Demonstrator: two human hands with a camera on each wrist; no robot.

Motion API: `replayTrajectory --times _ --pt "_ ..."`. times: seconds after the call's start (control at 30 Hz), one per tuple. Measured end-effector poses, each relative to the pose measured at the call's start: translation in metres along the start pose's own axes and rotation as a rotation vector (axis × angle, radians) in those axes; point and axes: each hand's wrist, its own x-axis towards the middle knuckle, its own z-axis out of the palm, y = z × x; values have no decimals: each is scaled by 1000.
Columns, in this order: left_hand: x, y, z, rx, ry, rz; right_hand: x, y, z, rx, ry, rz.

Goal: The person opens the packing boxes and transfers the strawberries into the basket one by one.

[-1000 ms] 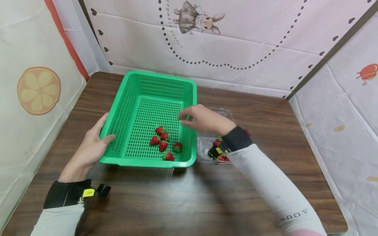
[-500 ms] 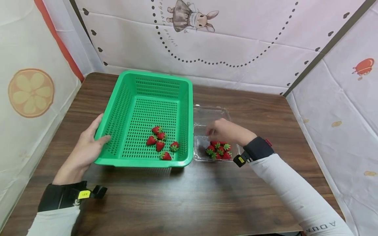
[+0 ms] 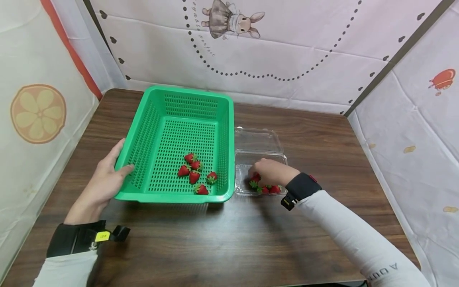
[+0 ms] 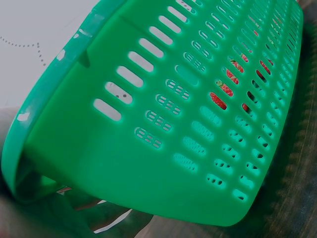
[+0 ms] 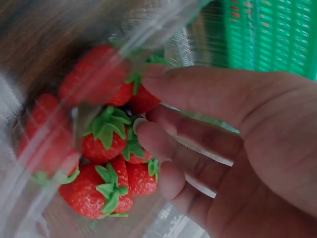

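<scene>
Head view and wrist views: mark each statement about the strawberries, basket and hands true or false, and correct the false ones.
1. The green basket holds six strawberries. True.
2. The right hand is inside the basket. False: it reaches into the clear plastic box beside it.
3. The left hand grips the basket's left rim. True.
4. The clear box is empty. False: red strawberries lie in it.

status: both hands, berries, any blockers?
Left hand holds basket edge. Right hand in clear box, fingers on strawberries; grasp unclear. Nothing in the way.
</scene>
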Motion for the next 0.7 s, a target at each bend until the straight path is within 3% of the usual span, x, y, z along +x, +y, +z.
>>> replayTrajectory --times 0.13,0.7 --pt "0 0 0 1 1 -7 4 -2 1 -32 3 -28" --pt "0 2 1 -16 2 -6 9 -7 -3 18 -26 39"
